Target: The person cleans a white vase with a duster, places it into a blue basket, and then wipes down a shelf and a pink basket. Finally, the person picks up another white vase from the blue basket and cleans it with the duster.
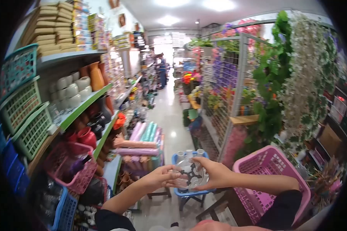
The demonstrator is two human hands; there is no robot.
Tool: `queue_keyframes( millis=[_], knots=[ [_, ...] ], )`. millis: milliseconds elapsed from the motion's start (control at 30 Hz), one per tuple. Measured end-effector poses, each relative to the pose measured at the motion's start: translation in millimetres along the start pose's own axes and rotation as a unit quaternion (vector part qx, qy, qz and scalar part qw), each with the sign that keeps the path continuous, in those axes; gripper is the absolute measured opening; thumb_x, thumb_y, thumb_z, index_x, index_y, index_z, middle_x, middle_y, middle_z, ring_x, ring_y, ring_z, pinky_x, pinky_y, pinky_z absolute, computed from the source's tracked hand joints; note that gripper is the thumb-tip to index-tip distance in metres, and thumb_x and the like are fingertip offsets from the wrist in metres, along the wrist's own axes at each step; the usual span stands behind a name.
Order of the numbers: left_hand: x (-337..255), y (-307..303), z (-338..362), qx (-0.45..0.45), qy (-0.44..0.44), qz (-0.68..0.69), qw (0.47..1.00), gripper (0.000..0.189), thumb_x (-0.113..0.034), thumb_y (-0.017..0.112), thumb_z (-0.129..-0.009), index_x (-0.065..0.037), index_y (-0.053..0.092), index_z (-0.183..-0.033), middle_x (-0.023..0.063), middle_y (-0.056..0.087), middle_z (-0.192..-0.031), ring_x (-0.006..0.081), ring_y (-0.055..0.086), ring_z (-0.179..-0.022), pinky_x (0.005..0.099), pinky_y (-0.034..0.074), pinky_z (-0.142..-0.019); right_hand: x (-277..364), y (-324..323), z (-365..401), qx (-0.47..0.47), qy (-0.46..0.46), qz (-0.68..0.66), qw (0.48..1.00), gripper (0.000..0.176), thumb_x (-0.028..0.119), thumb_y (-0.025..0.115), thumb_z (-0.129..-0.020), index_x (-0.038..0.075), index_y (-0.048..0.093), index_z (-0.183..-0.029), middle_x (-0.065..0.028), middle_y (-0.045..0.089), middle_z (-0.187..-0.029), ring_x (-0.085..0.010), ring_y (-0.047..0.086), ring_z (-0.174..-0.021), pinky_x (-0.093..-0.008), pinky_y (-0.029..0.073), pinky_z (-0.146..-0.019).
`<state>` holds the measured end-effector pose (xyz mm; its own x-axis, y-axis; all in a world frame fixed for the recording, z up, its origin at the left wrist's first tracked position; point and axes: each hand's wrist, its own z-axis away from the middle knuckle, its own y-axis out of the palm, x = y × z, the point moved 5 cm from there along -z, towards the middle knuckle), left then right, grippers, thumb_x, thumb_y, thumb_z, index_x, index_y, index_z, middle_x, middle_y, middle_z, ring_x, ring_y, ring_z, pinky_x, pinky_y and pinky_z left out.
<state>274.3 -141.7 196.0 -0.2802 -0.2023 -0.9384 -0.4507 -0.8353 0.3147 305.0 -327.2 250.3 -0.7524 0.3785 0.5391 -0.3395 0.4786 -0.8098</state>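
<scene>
Both hands are closed on a see-through glass piece with a dark, branching cross-shaped part (190,174) on its near side; its exact kind I cannot make out. My left hand (163,178) grips it from the left with bent fingers. From the right, my right hand (212,171) wraps round it, thumb on top and fingers below. Under the hands stands a blue basket (206,155) on a dark stool (197,201). Several small glass bottles (189,153) show at the basket's far side, partly hidden by what I hold.
A pink basket (299,184) is close to my right arm. On the left, shelves (89,103) hold vases, and a second pink basket (55,158) and green baskets (20,101) stand nearby. Wrapped rolls (140,144) lie ahead-left. An aisle (166,115) runs forward beside a flower rack (240,73).
</scene>
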Motion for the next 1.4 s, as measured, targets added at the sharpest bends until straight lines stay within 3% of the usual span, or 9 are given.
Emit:
queue_keyframes(
  millis=[300, 367, 700, 800, 900, 1033, 1233, 1300, 1400],
  knots=[
    [11.7, -52.1, 156.5, -0.249, 0.074, 0.035, 0.965, 0.045, -0.025, 0.063, -0.089, -0.002, 0.044, -0.122, 0.0165, 0.059, -0.118, 0.0250, 0.063, -0.102, 0.0363, 0.052, -0.087, 82.7, 82.3, -105.2, 0.169, -0.150, -0.014, 0.974, 0.091, 0.039, 0.079, -0.067, 0.005, 0.032, -0.137, -0.0183, 0.051, -0.122, -0.0325, 0.057, -0.104, -0.0399, 0.047, -0.086],
    [17.8, -66.9, 190.3, -0.288, 0.085, 0.039, 0.953, 0.045, -0.026, 0.062, -0.089, -0.002, 0.044, -0.123, 0.0161, 0.060, -0.116, 0.0247, 0.064, -0.102, 0.0356, 0.053, -0.086, 103.0, 105.8, -130.6, 0.156, -0.243, -0.015, 0.957, 0.092, 0.044, 0.077, -0.067, 0.008, 0.030, -0.137, -0.0184, 0.049, -0.127, -0.0379, 0.056, -0.106, -0.0437, 0.048, -0.083],
    [42.1, -106.4, 349.6, -0.474, 0.197, 0.094, 0.853, 0.039, -0.021, 0.063, -0.090, -0.001, 0.046, -0.119, 0.0101, 0.061, -0.109, 0.0182, 0.065, -0.095, 0.0340, 0.053, -0.088, 222.0, 231.0, -231.3, 0.300, -0.385, -0.038, 0.872, 0.092, 0.044, 0.077, -0.066, 0.003, 0.031, -0.135, -0.0219, 0.049, -0.124, -0.0366, 0.058, -0.103, -0.0422, 0.049, -0.083],
    [60.2, -118.7, 389.4, -0.541, 0.206, 0.087, 0.810, 0.045, -0.021, 0.061, -0.090, 0.000, 0.043, -0.126, 0.0126, 0.061, -0.112, 0.0211, 0.065, -0.096, 0.0363, 0.054, -0.085, 255.2, 269.4, -256.5, 0.322, -0.488, -0.061, 0.809, 0.097, 0.046, 0.077, -0.066, 0.003, 0.029, -0.138, -0.0233, 0.047, -0.125, -0.0390, 0.052, -0.112, -0.0401, 0.045, -0.091],
    [65.2, -120.2, 420.4, -0.580, 0.222, 0.094, 0.778, 0.041, -0.020, 0.061, -0.091, 0.001, 0.045, -0.123, 0.0124, 0.061, -0.110, 0.0206, 0.065, -0.094, 0.0345, 0.054, -0.085, 284.9, 296.1, -280.4, 0.280, -0.610, 0.012, 0.741, 0.102, 0.058, 0.074, -0.064, 0.004, 0.030, -0.139, -0.0200, 0.043, -0.132, -0.0385, 0.046, -0.119, -0.0490, 0.041, -0.092],
    [70.7, -120.7, 446.3, -0.635, 0.273, 0.087, 0.717, 0.040, -0.019, 0.058, -0.092, 0.003, 0.045, -0.122, 0.0136, 0.060, -0.109, 0.0223, 0.064, -0.096, 0.0371, 0.054, -0.086, 297.4, 345.6, -325.7, 0.263, -0.606, 0.182, 0.729, 0.106, 0.074, 0.061, -0.064, 0.007, 0.031, -0.140, -0.0163, 0.045, -0.128, -0.0348, 0.045, -0.119, -0.0521, 0.042, -0.088],
    [84.5, -126.0, 470.2, -0.651, 0.293, 0.095, 0.694, 0.038, -0.018, 0.057, -0.092, 0.003, 0.044, -0.120, 0.0156, 0.061, -0.108, 0.0239, 0.064, -0.097, 0.0392, 0.052, -0.089, 276.0, 399.5, -385.1, 0.266, -0.462, 0.367, 0.762, 0.084, 0.055, 0.059, -0.082, 0.009, 0.025, -0.144, -0.0205, 0.040, -0.135, -0.0330, 0.044, -0.124, -0.0613, 0.041, -0.090],
    [86.3, -126.6, 472.2, -0.646, 0.304, 0.099, 0.693, 0.037, -0.018, 0.057, -0.092, 0.003, 0.043, -0.120, 0.0161, 0.061, -0.108, 0.0242, 0.064, -0.097, 0.0396, 0.052, -0.089, 264.5, 394.2, -392.3, 0.307, -0.370, 0.434, 0.762, 0.075, 0.040, 0.057, -0.087, 0.007, 0.023, -0.145, -0.0240, 0.042, -0.133, -0.0327, 0.047, -0.122, -0.0554, 0.045, -0.088],
    [91.4, -127.1, 472.0, -0.653, 0.316, 0.109, 0.680, 0.036, -0.017, 0.055, -0.093, 0.003, 0.043, -0.120, 0.0172, 0.061, -0.110, 0.0254, 0.063, -0.099, 0.0399, 0.052, -0.089, 255.2, 397.5, -401.5, 0.319, -0.385, 0.435, 0.749, 0.077, 0.037, 0.061, -0.085, 0.005, 0.023, -0.143, -0.0250, 0.050, -0.125, -0.0337, 0.057, -0.110, -0.0481, 0.050, -0.082]
  ],
)
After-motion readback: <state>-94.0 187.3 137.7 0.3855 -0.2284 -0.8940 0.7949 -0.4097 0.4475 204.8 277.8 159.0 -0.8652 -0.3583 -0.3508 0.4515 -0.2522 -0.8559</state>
